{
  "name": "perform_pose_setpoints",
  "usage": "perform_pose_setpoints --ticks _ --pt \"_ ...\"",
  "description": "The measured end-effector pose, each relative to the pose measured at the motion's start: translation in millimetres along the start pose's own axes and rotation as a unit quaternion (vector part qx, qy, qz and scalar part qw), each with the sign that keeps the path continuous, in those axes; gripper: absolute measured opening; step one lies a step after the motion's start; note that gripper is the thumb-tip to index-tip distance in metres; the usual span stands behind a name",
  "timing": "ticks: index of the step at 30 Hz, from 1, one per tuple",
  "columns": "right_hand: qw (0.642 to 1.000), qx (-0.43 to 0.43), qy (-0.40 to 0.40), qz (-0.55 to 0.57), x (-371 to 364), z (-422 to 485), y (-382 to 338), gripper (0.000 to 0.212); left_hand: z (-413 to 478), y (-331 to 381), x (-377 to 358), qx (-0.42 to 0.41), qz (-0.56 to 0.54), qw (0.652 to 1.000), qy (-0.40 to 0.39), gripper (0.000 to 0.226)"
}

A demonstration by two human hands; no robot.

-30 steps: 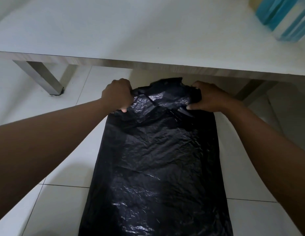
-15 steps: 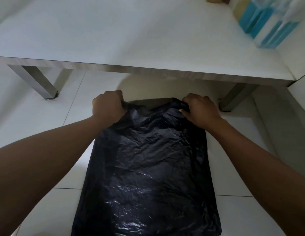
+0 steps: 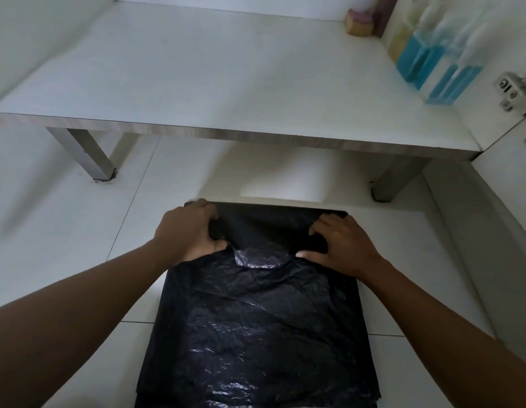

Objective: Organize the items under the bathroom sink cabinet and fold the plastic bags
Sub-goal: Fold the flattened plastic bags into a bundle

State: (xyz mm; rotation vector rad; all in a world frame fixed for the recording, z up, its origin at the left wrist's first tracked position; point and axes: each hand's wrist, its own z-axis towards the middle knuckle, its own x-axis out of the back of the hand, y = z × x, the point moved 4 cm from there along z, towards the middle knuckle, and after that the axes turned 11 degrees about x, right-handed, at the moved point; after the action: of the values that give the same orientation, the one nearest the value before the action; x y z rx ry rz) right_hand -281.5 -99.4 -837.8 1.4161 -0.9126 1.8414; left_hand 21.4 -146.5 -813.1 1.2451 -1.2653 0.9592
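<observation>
Just 1 black bag point(image 3: 256, 319) in L hand point(image 3: 187, 231), R hand point(image 3: 342, 245); 2 blue bottles point(image 3: 419, 61).

Nothing I can read from here. Bottles point(image 3: 441, 69) on the shelf point(image 3: 226, 83) are blurred, labels illegible. Hinge point(image 3: 513, 92) shows screw marks only, no legible lettering.

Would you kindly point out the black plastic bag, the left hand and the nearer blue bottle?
black plastic bag point(image 3: 256, 334): head view, crinkled middle.
left hand point(image 3: 187, 233): head view, its back.
nearer blue bottle point(image 3: 453, 83): head view, blue lower part.
</observation>
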Motion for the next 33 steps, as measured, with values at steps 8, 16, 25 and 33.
perform_pose_setpoints --ticks 8,16,25,33 --pt "0.998 0.024 -0.012 0.059 12 -1 -9 0.063 -13 -3 10 -0.034 0.02 0.997 0.064 0.094" --pt "0.996 -0.086 -0.023 0.029 -23 65 -72 0.048 -9 36 -37 -0.025 0.036 0.998 0.05 0.082" --pt "0.984 -0.128 -0.126 0.015 -63 69 -66 0.062 -14 30 -73 -0.001 0.041 0.999 0.007 0.076" --pt "0.982 -0.121 -0.142 0.015 -63 68 -62 0.065 -11 29 -76 0.015 0.045 0.999 -0.021 0.079"
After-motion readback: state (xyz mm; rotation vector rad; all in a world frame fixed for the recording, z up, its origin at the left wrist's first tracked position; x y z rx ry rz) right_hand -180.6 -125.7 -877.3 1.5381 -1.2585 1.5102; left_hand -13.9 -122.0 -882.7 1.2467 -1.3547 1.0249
